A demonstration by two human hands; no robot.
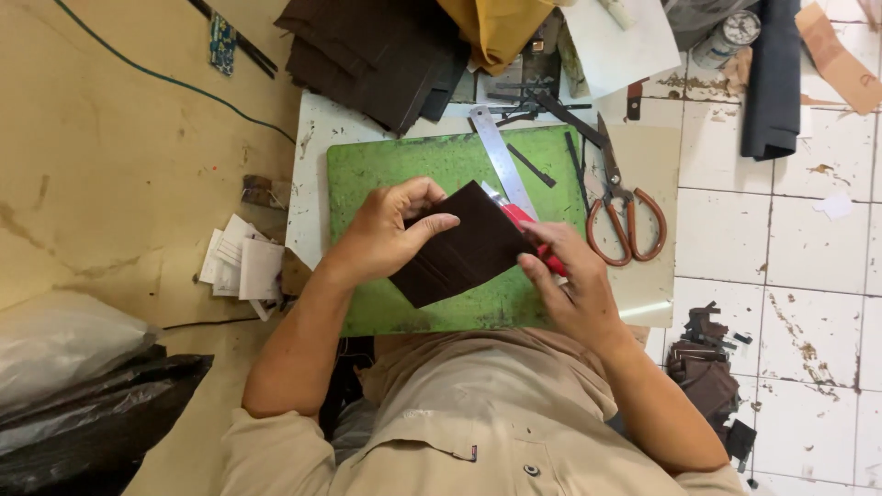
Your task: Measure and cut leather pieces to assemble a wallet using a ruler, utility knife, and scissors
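left hand (390,230) fingers curled tight around the upper left corner of the dark brown leather piece (462,246), thumb pressed flat across its face, and the piece is lifted just above the middle of the green cutting mat (395,165), tilted like a diamond. right hand (571,280) is clamped on a red-handled knife (531,234), fingers wrapped over the handle, with the handle's upper end meeting the leather's right edge; the blade itself is hidden, can't tell where it sits. moving out from the hands now: a steel ruler (502,158) lies slanted on the mat's upper half, just above the leather, and a thin dark strip (531,165) rests beside it. at the mat's right edge, scissors (623,207) with reddish-brown handles lie shut, handles pointing toward the person. beyond the mat's top edge, a stack of dark brown sheets (377,50) and a mustard-yellow cloth (496,28). left of the mat, off the low white table (308,184), a loose bundle of white paper cards (241,262) on the floor. right of the mat, well apart, a heap of dark leather scraps (707,367) on the white tiled floor (808,276), and a rolled dark fabric (774,73) up past it.
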